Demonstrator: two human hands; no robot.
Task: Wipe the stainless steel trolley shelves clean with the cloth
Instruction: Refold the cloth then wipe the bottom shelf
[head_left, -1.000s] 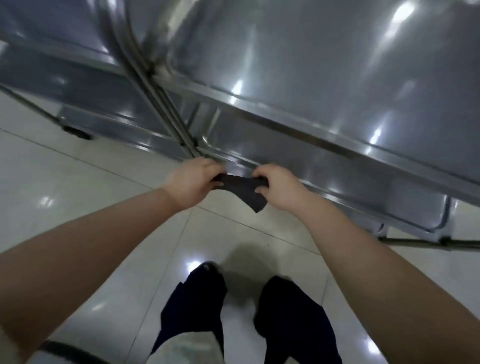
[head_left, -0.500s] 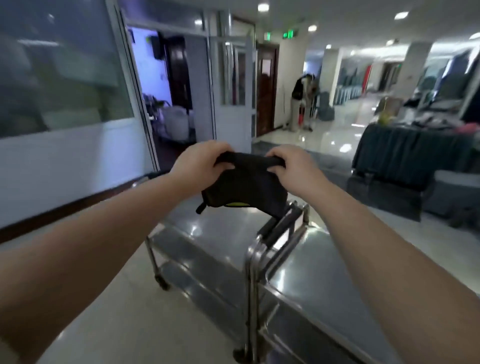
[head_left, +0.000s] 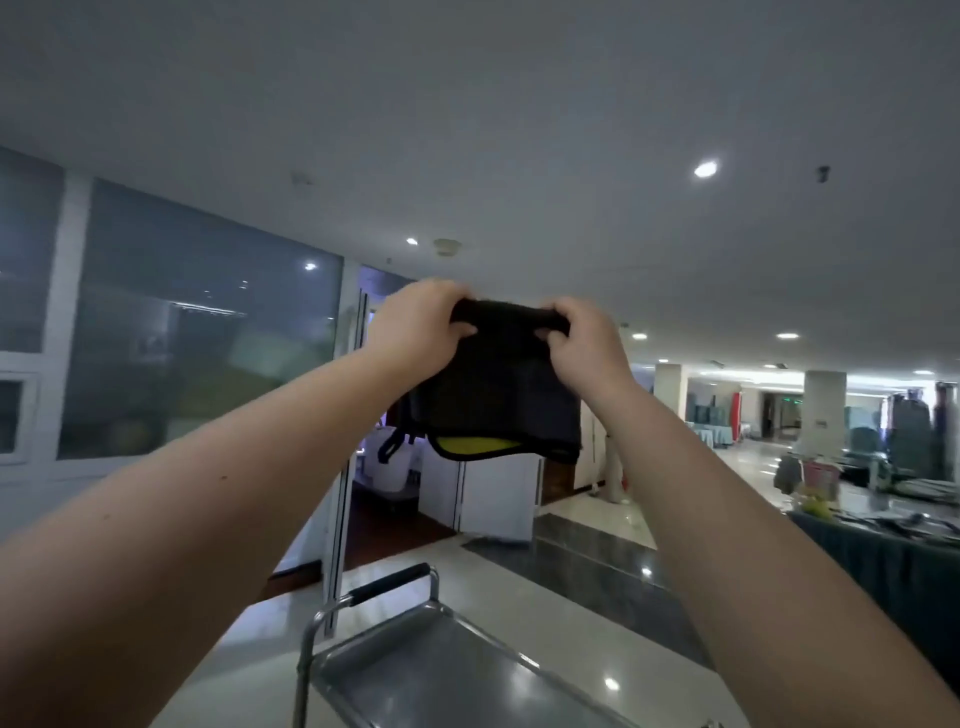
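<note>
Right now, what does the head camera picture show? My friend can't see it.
Two bare hands, left and right, hold a dark folded cloth with a yellow patch up high. Below it stands a shiny stainless steel trolley with a black handle.

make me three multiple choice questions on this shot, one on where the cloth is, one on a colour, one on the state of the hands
1. Where is the cloth?
A. flat on the trolley shelf
B. held up in the air above the trolley
C. on the floor

2. What colour shows at the dark cloth's lower edge?
A. red
B. white
C. yellow

3. How do the hands stand?
A. both grip the cloth's top edge
B. only the left holds it
C. both are open and free

Answers:
1 B: the cloth hangs from the hands, well above the shelf.
2 C: a yellow patch shows at the bottom.
3 A: the left hand and the right hand are each closed on the top edge.
</note>
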